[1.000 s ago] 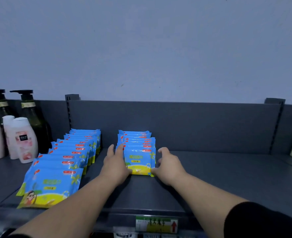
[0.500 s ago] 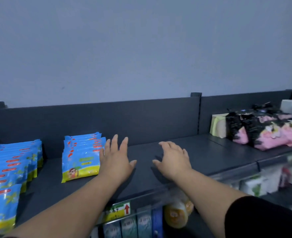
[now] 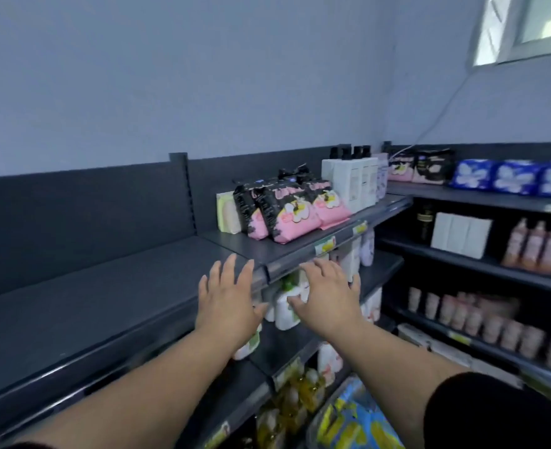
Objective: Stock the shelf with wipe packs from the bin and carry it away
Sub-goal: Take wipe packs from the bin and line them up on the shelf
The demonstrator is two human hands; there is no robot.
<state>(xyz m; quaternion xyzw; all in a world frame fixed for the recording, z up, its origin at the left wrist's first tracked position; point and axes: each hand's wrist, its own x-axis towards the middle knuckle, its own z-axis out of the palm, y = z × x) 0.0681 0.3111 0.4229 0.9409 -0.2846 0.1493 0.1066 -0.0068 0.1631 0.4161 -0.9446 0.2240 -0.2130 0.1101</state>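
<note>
My left hand (image 3: 227, 296) hovers over the front edge of the dark grey top shelf (image 3: 83, 303), fingers spread and holding nothing. My right hand (image 3: 327, 294) is held out beside it, in front of the shelf lip, fingers also spread and empty. At the bottom of the view several blue and yellow wipe packs (image 3: 355, 422) lie in a bin whose pale rim (image 3: 316, 413) just shows. The rows of wipe packs placed on the shelf are out of view to the left.
Pink and black packs (image 3: 287, 212) and white bottles (image 3: 351, 183) stand on the shelf to the right. A second shelf unit (image 3: 481, 254) with blue packs, boxes and bottles meets it at the corner. White bottles (image 3: 287, 306) sit on the shelf below.
My hands let go of the wipe-pack stack and pulled back with fingers spread. The view swung right, so the stocked packs left the frame and the corner shelves and bin came in.
</note>
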